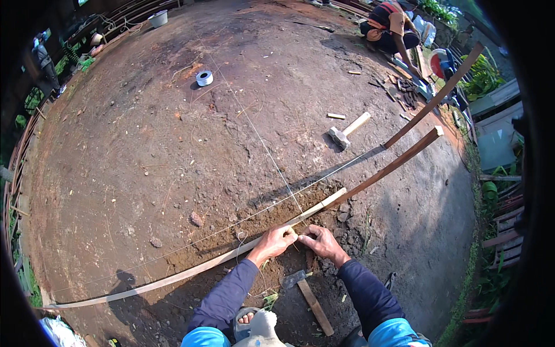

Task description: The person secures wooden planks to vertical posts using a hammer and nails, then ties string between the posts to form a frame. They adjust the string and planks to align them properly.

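My left hand (274, 243) and my right hand (325, 244) are close together, fingertips pinched at the near side of a long wooden batten (173, 279) lying low across the ground. Both seem to hold a thin string (259, 136), which runs from the far ground to the batten just beyond my fingers. What exactly lies between the fingertips is too small to see clearly. A loose loop of string hangs by my left wrist. Below my hands, a hammer (312, 305) with a wooden handle rests on the dug soil.
A second string (191, 250) crosses left to right beyond the batten. A sledgehammer (347, 132) lies ahead, with two wooden boards (439, 95) slanting up at right. Farther off are a string spool (204, 78), a bucket (158, 19), and a crouching person (387, 26) beside a red-guarded saw (438, 63).
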